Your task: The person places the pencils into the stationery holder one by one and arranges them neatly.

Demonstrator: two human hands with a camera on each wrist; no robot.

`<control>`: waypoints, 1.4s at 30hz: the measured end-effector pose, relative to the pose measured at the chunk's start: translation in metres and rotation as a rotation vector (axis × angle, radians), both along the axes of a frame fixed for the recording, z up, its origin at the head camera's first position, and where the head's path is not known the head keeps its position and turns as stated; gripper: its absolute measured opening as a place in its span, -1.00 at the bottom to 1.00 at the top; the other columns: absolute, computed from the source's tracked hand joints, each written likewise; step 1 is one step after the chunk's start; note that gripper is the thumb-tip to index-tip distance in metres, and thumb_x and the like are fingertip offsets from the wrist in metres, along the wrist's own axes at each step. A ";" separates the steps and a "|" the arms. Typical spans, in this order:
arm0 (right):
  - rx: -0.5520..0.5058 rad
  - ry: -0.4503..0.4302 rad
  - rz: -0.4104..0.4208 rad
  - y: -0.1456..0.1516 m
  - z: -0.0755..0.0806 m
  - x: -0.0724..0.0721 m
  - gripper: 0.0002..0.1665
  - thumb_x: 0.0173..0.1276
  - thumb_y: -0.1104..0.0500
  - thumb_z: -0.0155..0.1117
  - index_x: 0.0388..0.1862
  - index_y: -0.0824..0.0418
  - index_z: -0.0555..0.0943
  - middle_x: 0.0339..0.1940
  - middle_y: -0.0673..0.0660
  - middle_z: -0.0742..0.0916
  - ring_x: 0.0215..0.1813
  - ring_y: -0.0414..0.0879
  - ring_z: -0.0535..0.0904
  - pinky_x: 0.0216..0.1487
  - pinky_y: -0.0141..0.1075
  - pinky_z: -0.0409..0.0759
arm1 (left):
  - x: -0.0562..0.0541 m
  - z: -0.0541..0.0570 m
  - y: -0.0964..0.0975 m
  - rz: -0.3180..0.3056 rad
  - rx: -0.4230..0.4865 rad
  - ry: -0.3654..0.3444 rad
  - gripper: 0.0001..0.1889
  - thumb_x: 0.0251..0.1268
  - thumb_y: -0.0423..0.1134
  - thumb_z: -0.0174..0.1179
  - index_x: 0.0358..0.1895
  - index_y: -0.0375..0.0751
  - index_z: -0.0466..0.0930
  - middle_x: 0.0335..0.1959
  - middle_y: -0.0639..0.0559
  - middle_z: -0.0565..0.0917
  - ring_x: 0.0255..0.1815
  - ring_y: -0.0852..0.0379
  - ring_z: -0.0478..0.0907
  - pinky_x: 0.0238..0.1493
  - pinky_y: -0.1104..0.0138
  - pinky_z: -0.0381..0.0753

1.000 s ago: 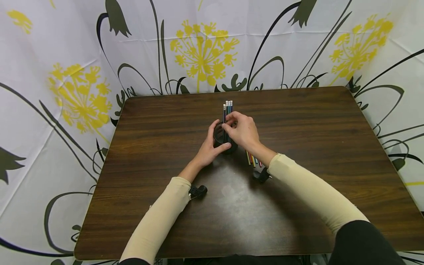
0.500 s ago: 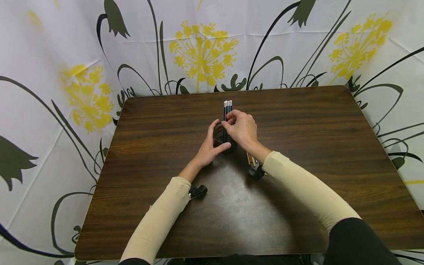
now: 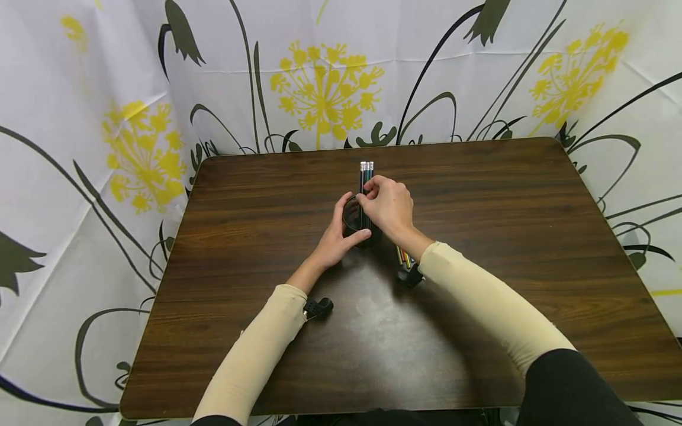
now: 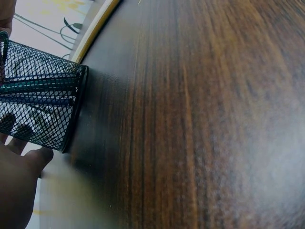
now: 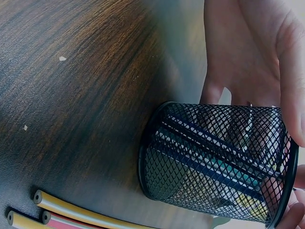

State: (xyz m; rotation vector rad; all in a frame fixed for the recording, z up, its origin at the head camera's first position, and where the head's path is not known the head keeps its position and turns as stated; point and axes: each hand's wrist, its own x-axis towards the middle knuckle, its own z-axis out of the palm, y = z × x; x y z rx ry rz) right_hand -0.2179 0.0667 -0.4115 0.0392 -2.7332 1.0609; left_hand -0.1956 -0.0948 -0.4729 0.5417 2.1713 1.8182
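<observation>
A black wire-mesh pencil cup (image 5: 164,183) stands upright on the table near its middle. My left hand (image 3: 334,239) holds it from the left, with the thumb on the near side and the fingers round the far side. Several dark pencils (image 3: 366,177), white erasers up, rise from the cup; their lower ends show through the mesh in both wrist views. Above the rim, the thumb and fingers of my right hand (image 3: 391,207) pinch at a pencil in this bunch. Exactly which pencil is hidden by the fingers.
Several coloured pencils (image 3: 403,257), yellow and red among them, lie on the brown wooden table (image 3: 256,236) under the right wrist. A flower-patterned cloth (image 3: 421,53) hangs behind the table's far edge.
The pencil leftmost in the bunch has shifted until its eraser is level with the others. My right hand and forearm have moved slightly left. The left hand stays in place.
</observation>
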 end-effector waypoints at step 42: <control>-0.067 -0.303 -0.018 0.087 -0.028 -0.009 -0.75 0.37 0.04 0.28 -0.13 0.19 0.66 -0.30 0.11 0.73 -0.41 -0.06 0.66 -0.33 -0.19 0.50 | 0.016 0.036 0.000 0.023 -0.046 0.033 -0.10 0.30 -0.31 0.23 0.56 -0.14 -0.18 0.49 -0.34 0.09 0.49 -0.24 0.05 0.39 -0.20 0.00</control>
